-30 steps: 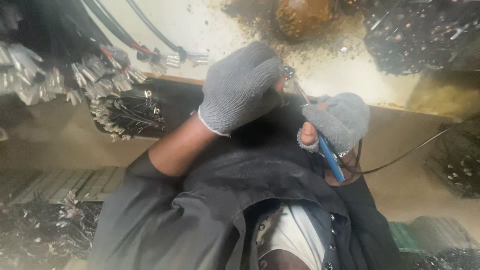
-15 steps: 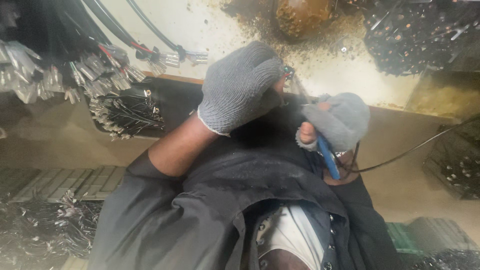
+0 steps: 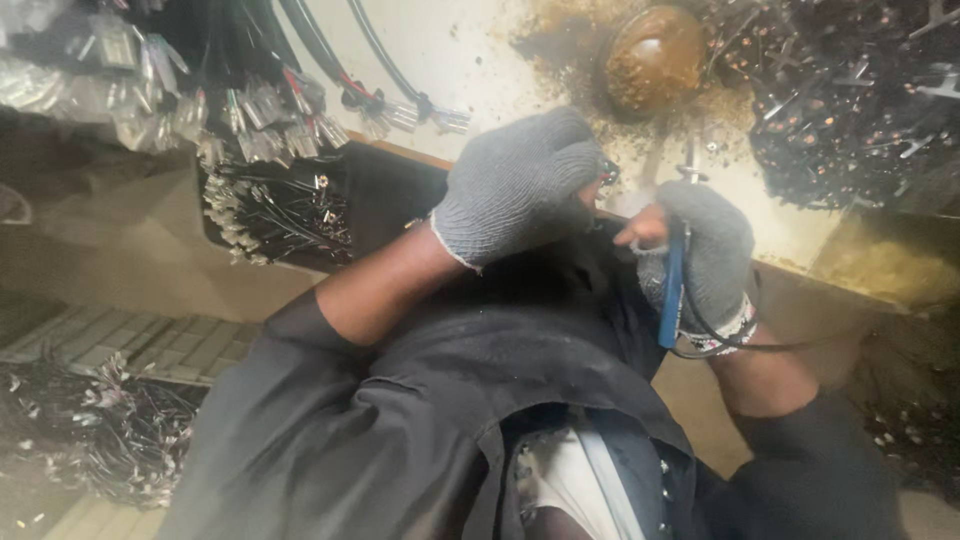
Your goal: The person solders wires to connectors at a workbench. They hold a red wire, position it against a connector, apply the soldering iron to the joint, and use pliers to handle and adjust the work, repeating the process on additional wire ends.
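From the head camera, looking down the person's own chest, the left hand (image 3: 520, 185) in a grey knit glove sits just past centre toward 12 o'clock, curled into a closed fist over something small at the table edge (image 3: 400, 152); what it pinches is hidden under the knuckles, so I cannot tell what it is. At 3 o'clock of it, almost touching, the right hand (image 3: 705, 255), gloved alike, is wrapped shut around a blue-handled tool (image 3: 670, 295) whose handle points down toward 6 o'clock, its working tip tucked up by the left fist, seemingly so both hands meet on one spot. A thin black wire (image 3: 760, 345) loops off the right wrist toward 3 o'clock. Bundles of wires with metal terminals (image 3: 270, 205) lie at 9 to 10 o'clock, well apart. A brown rusty dome (image 3: 655, 55) stands at 1 o'clock amid scattered scraps (image 3: 850, 110). Free room is tight: the body crowds 6 o'clock, the scraps 2 o'clock.
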Demonstrator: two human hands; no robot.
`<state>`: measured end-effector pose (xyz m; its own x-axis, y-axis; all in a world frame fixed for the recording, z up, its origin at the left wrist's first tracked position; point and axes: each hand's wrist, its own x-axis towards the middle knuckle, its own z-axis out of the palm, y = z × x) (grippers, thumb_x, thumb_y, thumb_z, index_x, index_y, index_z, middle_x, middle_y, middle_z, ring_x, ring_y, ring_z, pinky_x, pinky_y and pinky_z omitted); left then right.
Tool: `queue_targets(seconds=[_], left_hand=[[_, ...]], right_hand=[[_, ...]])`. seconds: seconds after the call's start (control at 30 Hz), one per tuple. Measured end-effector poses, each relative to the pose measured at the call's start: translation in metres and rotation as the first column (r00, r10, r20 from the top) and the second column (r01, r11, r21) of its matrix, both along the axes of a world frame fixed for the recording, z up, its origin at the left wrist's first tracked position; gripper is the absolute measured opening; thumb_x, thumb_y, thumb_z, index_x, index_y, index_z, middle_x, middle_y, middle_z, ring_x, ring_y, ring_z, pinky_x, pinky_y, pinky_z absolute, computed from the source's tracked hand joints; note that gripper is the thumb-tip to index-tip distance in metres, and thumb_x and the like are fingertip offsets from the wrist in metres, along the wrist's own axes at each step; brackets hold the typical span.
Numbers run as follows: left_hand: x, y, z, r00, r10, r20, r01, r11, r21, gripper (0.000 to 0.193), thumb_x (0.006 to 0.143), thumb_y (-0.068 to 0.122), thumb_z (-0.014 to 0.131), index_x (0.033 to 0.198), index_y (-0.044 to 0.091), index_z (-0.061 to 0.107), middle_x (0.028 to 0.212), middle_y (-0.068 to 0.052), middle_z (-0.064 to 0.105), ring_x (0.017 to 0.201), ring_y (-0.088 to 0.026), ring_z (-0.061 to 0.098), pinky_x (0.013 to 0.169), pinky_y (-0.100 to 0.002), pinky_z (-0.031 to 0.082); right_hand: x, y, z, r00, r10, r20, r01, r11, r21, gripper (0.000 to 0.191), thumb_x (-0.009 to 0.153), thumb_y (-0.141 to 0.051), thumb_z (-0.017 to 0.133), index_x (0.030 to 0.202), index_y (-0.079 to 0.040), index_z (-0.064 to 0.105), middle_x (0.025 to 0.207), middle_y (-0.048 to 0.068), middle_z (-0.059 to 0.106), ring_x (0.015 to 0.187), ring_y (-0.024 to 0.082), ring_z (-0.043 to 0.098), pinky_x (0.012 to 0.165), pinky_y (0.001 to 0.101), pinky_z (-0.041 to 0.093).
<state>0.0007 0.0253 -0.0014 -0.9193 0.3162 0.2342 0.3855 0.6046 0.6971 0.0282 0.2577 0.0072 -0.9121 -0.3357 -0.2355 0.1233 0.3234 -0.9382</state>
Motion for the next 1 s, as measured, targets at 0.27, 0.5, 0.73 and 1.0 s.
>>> queue_targets(seconds=[0.27,0.5,0.73,1.0], left_hand=[[-0.001,0.005,0.006,1.000,0.021,0.002,-0.021,0.999,-0.034,0.009,0.081,0.017,0.076,0.080,0.014,0.067,0.086,-0.006,0.061,0.077,-0.029,0.065,0.062,-0.043,0.050],[0.000,0.006,-0.001,1.000,-0.017,-0.002,0.017,0.997,-0.072,0.011,0.078,0.016,0.076,0.082,0.012,0.067,0.091,-0.007,0.062,0.083,-0.029,0.066,0.067,-0.041,0.053],[0.008,-0.012,0.037,0.983,-0.021,0.184,0.030,0.998,-0.048,0.031,0.082,0.014,0.072,0.112,0.012,0.067,0.106,-0.014,0.065,0.086,-0.034,0.067,0.068,-0.043,0.054],[0.004,-0.072,0.074,0.919,-0.191,0.344,0.290,0.920,-0.264,0.017,0.097,0.020,0.070,0.113,0.016,0.068,0.097,-0.008,0.065,0.084,-0.033,0.067,0.066,-0.045,0.051]], right_hand=[[0.004,-0.025,0.005,0.913,-0.251,-0.323,0.255,0.966,-0.029,0.034,0.103,-0.019,0.074,0.112,0.003,0.050,0.097,0.009,0.071,0.086,0.022,0.066,0.077,0.0321,0.052],[0.007,-0.037,0.008,0.950,-0.313,0.017,0.311,0.936,-0.165,0.018,0.105,-0.007,0.072,0.122,0.000,0.068,0.106,0.012,0.073,0.095,0.019,0.078,0.082,0.0275,0.063],[0.001,-0.037,0.005,0.904,-0.263,-0.336,0.275,0.961,-0.013,0.023,0.100,-0.004,0.079,0.117,0.001,0.065,0.106,0.012,0.074,0.093,0.020,0.074,0.080,0.0298,0.060],[0.004,-0.035,0.006,0.874,-0.401,-0.274,0.401,0.914,-0.058,0.022,0.095,-0.010,0.083,0.112,-0.003,0.070,0.095,0.010,0.071,0.072,0.015,0.065,0.066,0.0258,0.051]])
